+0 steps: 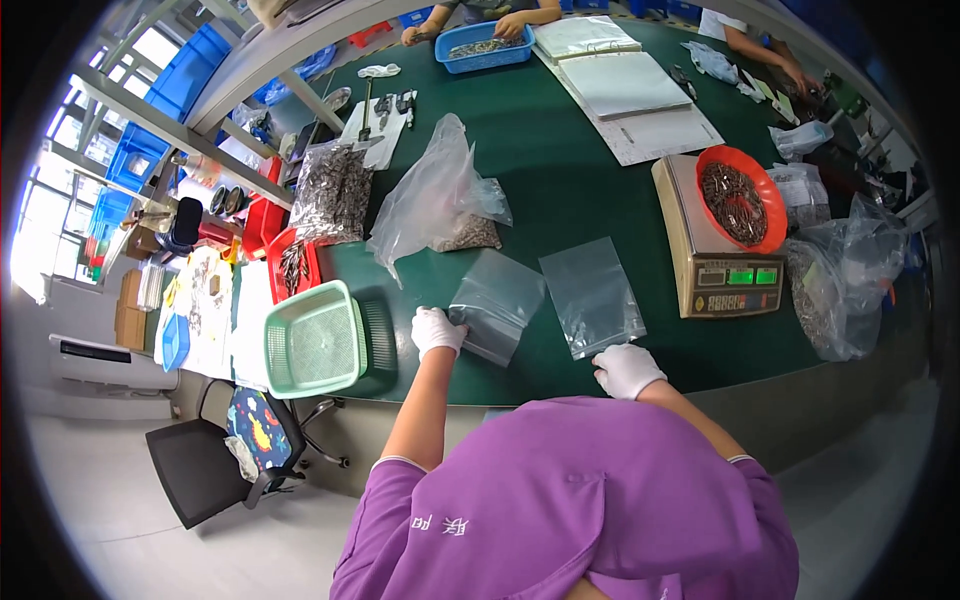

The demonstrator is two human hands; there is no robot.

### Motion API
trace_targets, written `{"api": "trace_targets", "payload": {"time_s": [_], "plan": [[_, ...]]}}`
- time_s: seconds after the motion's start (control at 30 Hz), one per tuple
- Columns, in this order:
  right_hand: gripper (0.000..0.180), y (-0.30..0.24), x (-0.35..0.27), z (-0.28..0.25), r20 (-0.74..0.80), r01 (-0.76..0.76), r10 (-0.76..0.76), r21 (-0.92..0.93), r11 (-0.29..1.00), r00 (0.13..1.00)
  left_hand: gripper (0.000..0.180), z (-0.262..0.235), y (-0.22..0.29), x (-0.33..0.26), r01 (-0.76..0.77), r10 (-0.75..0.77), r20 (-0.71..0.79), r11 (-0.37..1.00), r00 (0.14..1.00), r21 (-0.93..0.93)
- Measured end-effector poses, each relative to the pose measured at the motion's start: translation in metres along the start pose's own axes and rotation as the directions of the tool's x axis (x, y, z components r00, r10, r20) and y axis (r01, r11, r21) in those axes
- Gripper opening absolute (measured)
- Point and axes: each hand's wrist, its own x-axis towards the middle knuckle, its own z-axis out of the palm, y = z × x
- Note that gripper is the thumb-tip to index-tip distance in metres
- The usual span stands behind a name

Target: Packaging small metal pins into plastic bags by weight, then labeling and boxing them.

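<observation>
Two clear bags lying flat, with a gloved hand at each

At the centre of the frame lie two flat clear bags, the left bag point(497, 300) tilted and the right bag point(592, 290) beside it. The left hand point(437, 332), in a white glove, meets the left bag at its lower left edge, thumb against the film; whether it pinches the film cannot be told. The right hand point(627, 371), likewise gloved, is curled at the lower edge of the right bag; its grip cannot be told either. The step in hand appears to be the positioning of bags; the next move would call for a secure hold on one layer of film, since thin sheets may cling together

Surface: on the green table point(510, 110), a crumpled bag point(435, 190) lies above the left bag, near a packed bag point(332, 195) of small pieces. A pale green basket point(315, 345) stands at centre left; at centre right, a scale point(685, 250) bears a red-orange bowl point(772, 215) of brown pieces. An open binder point(625, 85) lies at the upper right

Room: a co-worker's hand point(512, 24) touches a blue basket point(485, 63) at the top; a black chair point(200, 470) stands at lower left
</observation>
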Motion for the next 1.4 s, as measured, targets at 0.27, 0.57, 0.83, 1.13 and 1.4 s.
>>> {"api": "trace_targets", "payload": {"time_s": [0.27,0.57,0.83,1.13,1.4], "plan": [[0.022,-0.038,0.013,-0.025,-0.407,0.368,-0.28,0.154,0.917,0.869,0.045,0.015,-0.001,-0.023,0.027,0.011,0.091,0.912,0.996,-0.409],[0.025,-0.043,0.017,0.012,-0.068,0.293,-0.285,0.284,0.913,0.956,0.039,0.024,-0.01,-0.005,0.084,-0.045,0.224,0.983,0.974,-0.165],[0.06,-0.044,0.02,-0.028,-0.486,0.528,-0.499,-0.089,0.845,0.717,0.018,-0.025,0.018,-0.049,0.18,0.327,0.448,0.606,0.832,-0.775],[0.031,-0.042,0.025,-0.017,-0.58,0.344,-0.162,0.218,0.913,0.798,0.038,-0.064,0.058,-0.087,0.444,0.256,0.394,-0.177,0.883,-0.879],[0.045,-0.055,0.016,-0.025,-0.516,0.388,-0.25,0.177,0.905,0.819,0.025,-0.057,0.073,-0.109,0.161,0.368,0.262,0.282,0.892,-0.946]]}}
